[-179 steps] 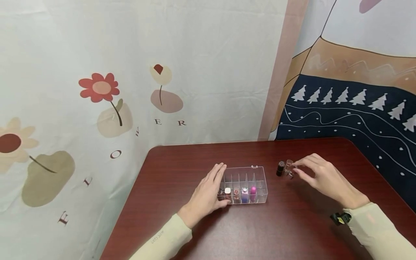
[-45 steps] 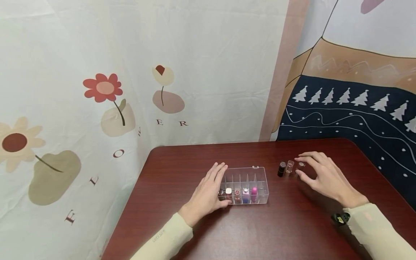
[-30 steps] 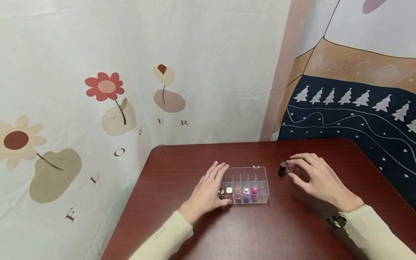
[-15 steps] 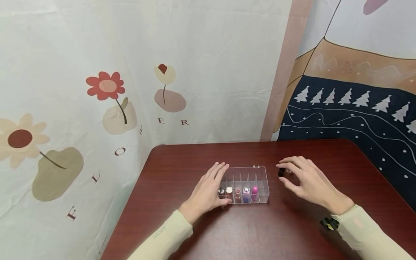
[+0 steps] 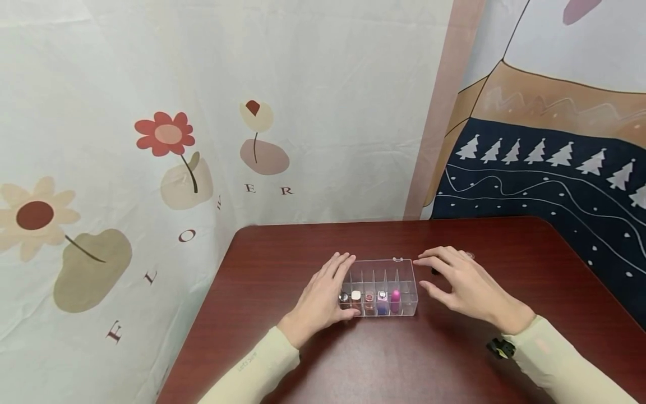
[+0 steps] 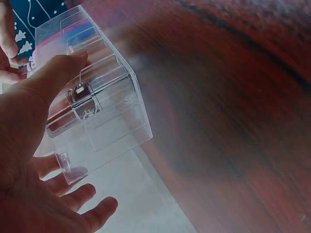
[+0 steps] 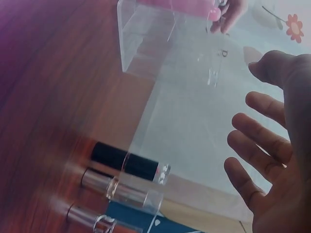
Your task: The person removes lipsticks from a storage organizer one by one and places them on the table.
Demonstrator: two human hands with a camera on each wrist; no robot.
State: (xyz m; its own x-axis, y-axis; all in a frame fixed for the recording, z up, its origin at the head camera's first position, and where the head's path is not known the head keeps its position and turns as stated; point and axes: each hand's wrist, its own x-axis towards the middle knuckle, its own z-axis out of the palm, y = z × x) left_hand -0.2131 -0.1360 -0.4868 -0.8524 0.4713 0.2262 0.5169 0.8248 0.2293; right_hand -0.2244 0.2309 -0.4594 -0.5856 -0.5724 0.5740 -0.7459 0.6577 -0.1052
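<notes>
A clear plastic divided organizer box stands on the table, its front row holding several lipsticks, among them a bright pink one and a purple-blue one. My left hand grips the box's left end, thumb at the front and fingers behind. Just off the right end hovers my right hand, fingers spread and holding nothing. Behind it, mostly hidden in the head view, stand a black lipstick and two clear tubes, a nearer one and a farther one, plain in the right wrist view.
The dark red wooden table ends at a pale floral curtain at the back. On the right hangs a navy cloth printed with white trees. A black watch-like device sits at the right wrist.
My right hand has moved left, from the loose clear tubes past the black lipstick to beside the box. The left hand stays on the box throughout.
</notes>
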